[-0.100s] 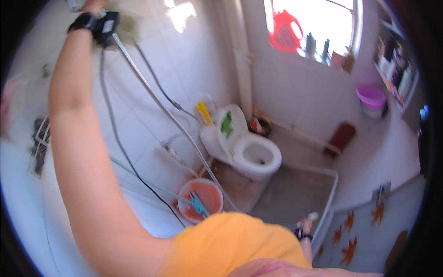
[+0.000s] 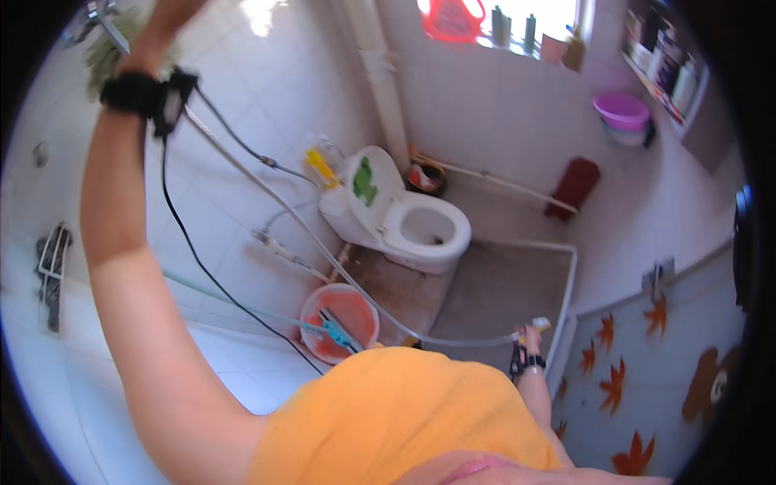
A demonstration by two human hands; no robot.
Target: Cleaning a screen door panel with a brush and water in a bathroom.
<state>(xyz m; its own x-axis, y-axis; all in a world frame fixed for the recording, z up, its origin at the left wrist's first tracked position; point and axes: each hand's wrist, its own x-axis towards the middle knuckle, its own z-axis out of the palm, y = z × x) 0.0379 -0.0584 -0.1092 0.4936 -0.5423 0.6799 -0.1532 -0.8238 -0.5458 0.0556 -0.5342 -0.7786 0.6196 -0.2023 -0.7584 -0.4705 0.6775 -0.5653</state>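
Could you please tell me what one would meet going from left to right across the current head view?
White wire wall rack, left hand, pink bucket, dark bin, right hand, purple basin, brown bear decal.

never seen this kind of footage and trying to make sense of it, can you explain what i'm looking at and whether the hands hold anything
There is no robot here: a person works bare-handed in a bathroom. The picture comes from a fisheye camera on their head, looking down, so edges bend and their orange top fills the bottom. The left hand is raised near a metal wall fitting; its fingers are cut off, so its grip is unclear. The right hand holds what looks like a pale shower head, with a hose running to it. Each wrist wears a black device. On the floor stand a toilet and a round tub containing a turquoise-and-dark tool.
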